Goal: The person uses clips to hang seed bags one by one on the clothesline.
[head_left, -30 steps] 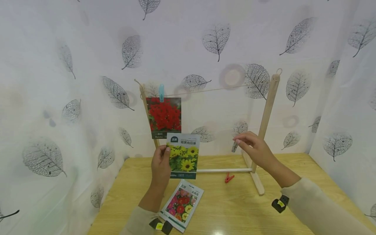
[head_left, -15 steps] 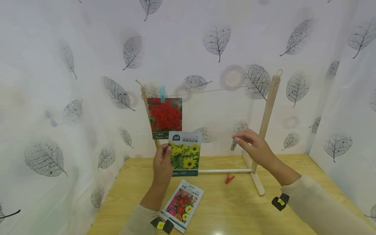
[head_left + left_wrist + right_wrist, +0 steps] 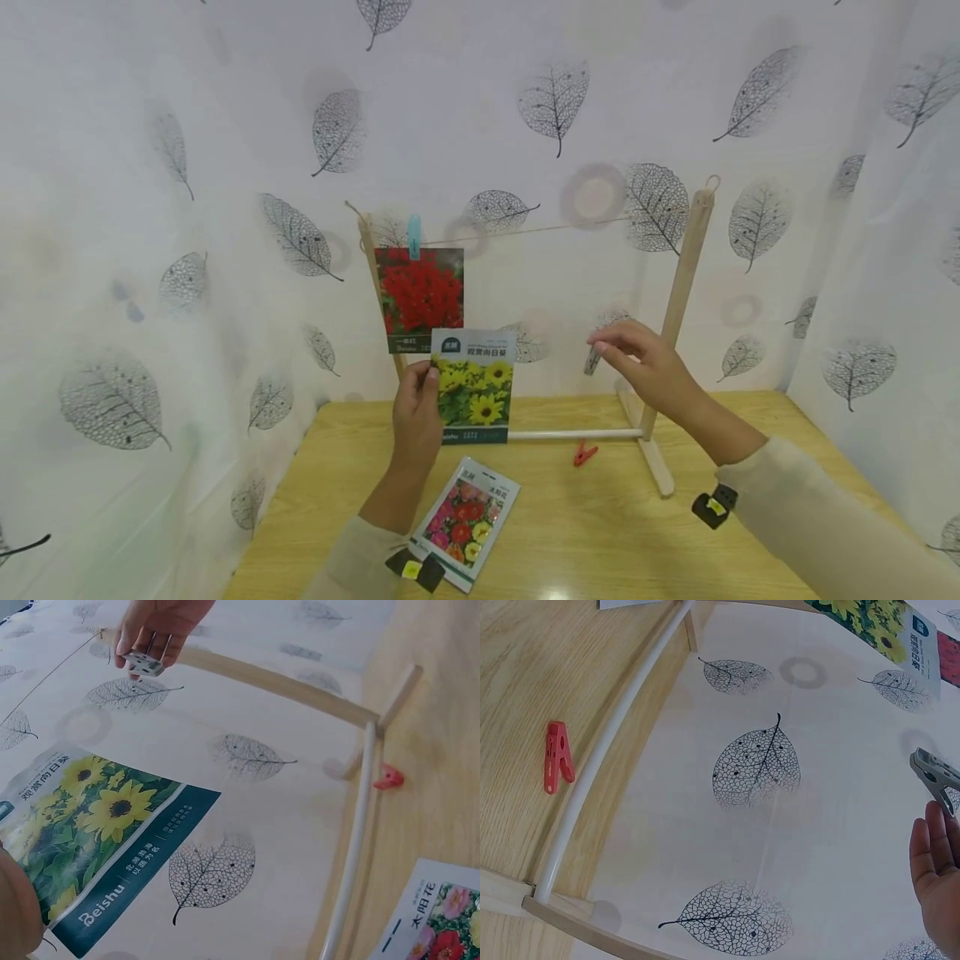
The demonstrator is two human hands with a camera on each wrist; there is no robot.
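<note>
"How does the sunflower packet [image 3: 124,817] look?"
"Smooth and glossy; the red clip [image 3: 556,754] looks like plastic, the grey clip [image 3: 933,769] smooth, metal or plastic unclear"
"And the counter [image 3: 600,533]?"
"Grained wood with a sheen, the post [image 3: 687,267] matt bare wood"

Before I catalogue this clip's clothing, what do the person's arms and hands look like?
The left sleeve and right sleeve are long, plain and beige. Near each sleeve's end sits a small black device bearing a yellow patch. The left hand and right hand wear no gloves.
</note>
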